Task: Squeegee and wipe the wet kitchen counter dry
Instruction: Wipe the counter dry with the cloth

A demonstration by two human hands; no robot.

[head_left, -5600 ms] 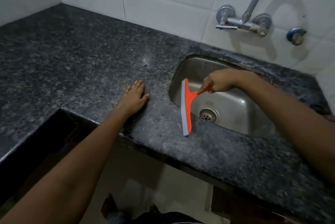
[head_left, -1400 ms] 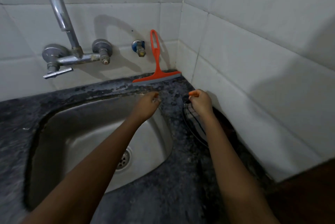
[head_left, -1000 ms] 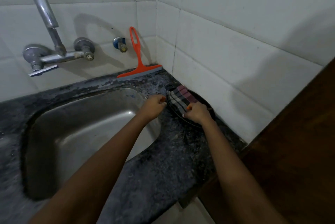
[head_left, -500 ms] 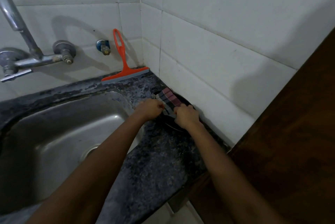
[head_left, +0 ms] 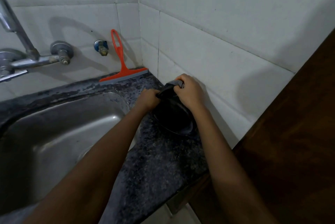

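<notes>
The left hand (head_left: pixel 147 99) and right hand (head_left: pixel 189 90) both curl tight round a dark soft cloth (head_left: pixel 166 90), with a black round dish (head_left: pixel 174 120) just under the fingers. A hard tug could drag the dish along. The orange plastic squeegee (head_left: pixel 121 71) leans beyond the fingers.

Both hands (head_left: pixel 147 98) (head_left: pixel 190 90) around dark cloth (head_left: pixel 166 91)

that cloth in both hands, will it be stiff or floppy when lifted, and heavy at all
Probably floppy: the cloth bunches and folds where the left hand and the right hand grip it. Likely light for its size, since it looks like thin fabric that gathers small between the hands. Whether it is wet, and so heavier, cannot be told in this dim view.
</notes>
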